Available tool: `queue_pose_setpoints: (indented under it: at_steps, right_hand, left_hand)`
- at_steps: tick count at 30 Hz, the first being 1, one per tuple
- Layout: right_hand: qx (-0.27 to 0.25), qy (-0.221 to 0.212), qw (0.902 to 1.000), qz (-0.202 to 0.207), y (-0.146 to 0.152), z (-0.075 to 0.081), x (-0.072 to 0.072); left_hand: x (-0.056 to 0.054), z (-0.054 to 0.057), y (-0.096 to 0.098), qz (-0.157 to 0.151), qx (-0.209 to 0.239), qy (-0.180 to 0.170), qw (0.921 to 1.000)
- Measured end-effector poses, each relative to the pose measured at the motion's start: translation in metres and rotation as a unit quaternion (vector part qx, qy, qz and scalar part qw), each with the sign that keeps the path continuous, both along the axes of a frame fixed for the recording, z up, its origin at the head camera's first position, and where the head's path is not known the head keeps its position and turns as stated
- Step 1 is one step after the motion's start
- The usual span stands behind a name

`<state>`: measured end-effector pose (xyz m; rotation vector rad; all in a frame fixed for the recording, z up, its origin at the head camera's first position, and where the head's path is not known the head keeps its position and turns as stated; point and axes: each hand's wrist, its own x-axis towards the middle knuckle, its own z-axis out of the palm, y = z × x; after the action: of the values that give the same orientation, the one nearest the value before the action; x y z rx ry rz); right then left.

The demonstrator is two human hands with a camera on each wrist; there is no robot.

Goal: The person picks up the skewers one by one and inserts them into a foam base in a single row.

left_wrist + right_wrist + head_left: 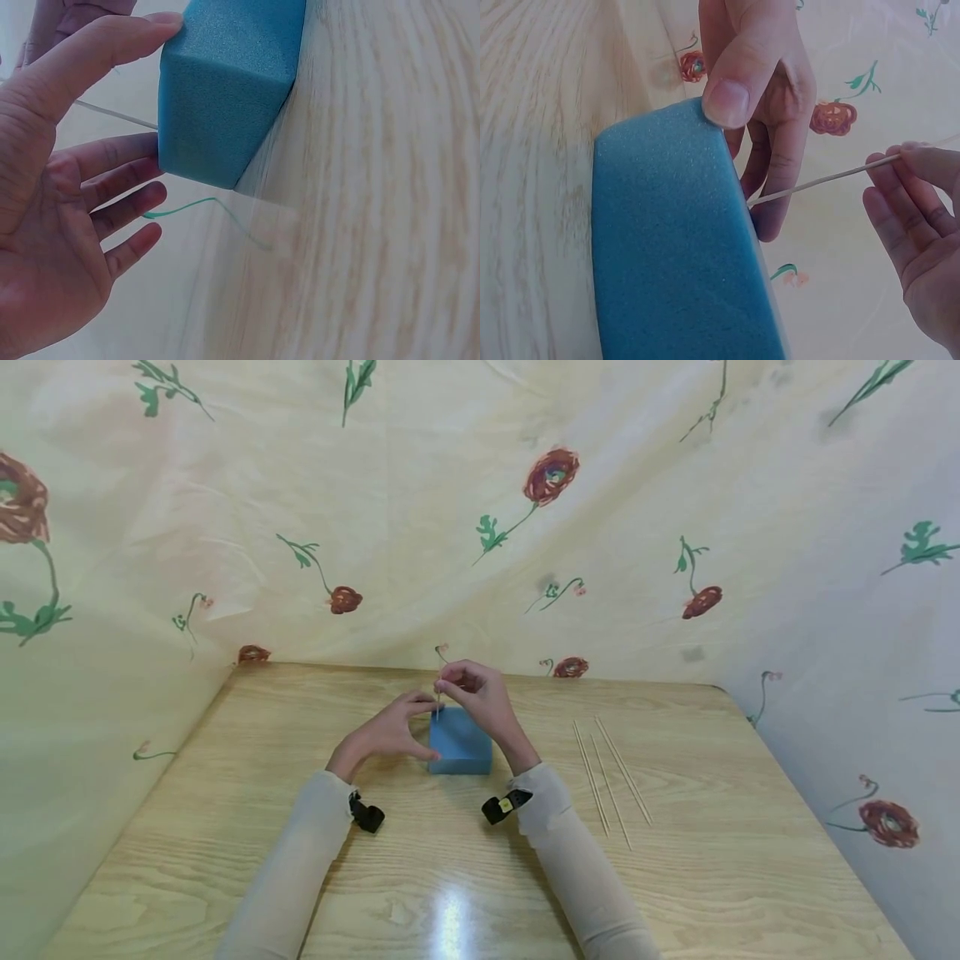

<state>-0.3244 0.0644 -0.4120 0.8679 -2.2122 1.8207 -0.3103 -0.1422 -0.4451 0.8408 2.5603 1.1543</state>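
Observation:
A blue foam block [461, 742] lies on the table in front of me. My left hand [390, 728] holds it at its left side, with the thumb at the near corner and fingertips at the far corner. In the right wrist view that thumb presses on the edge of the foam block [675, 232]. Between thumb and fingers my right hand [486, 700] pinches a thin wooden skewer [821, 181]. The skewer stands upright at the far left corner of the block, its lower end touching the top face. Whether its tip is inside the foam I cannot tell.
Several loose skewers [613, 789] lie on the wooden table [720, 860] to the right of the block. Behind the table hangs a flower-patterned cloth [420, 527], which also covers both sides. Each wrist carries a small black camera [367, 814].

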Motion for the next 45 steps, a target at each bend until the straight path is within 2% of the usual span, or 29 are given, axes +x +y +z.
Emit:
queue_pose_setpoints:
  at_steps: [4, 11, 18, 24, 34, 45]
  right_hand:
    - [0.001, -0.001, 1.0, -0.001, 0.001, 0.001, 0.001]
    - [-0.013, 0.006, 0.9999, 0.007, 0.002, 0.021, 0.02]
    - [-0.014, 0.011, 0.9998, 0.002, 0.0, 0.002, 0.002]
    - [-0.008, 0.012, 0.9999, -0.003, 0.001, 0.0, 0.0]
    - [0.024, -0.003, 0.9997, 0.008, 0.003, 0.006, 0.003]
    - [0.071, -0.003, 0.9973, 0.017, 0.019, 0.029, 0.003]
  left_hand:
    - [0.0, 0.001, 0.001, -0.002, -0.002, 0.003, 1.0]
    - [0.0, 0.0, 0.001, -0.005, -0.004, 0.003, 1.0]
    - [0.0, 0.0, 0.001, -0.002, -0.007, 0.002, 1.0]
    - [0.001, -0.001, 0.001, -0.001, -0.009, -0.003, 1.0]
    - [0.002, -0.001, -0.002, 0.003, -0.009, -0.014, 0.9999]
    - [0.0, 0.0, -0.002, -0.007, 0.005, -0.012, 0.9999]
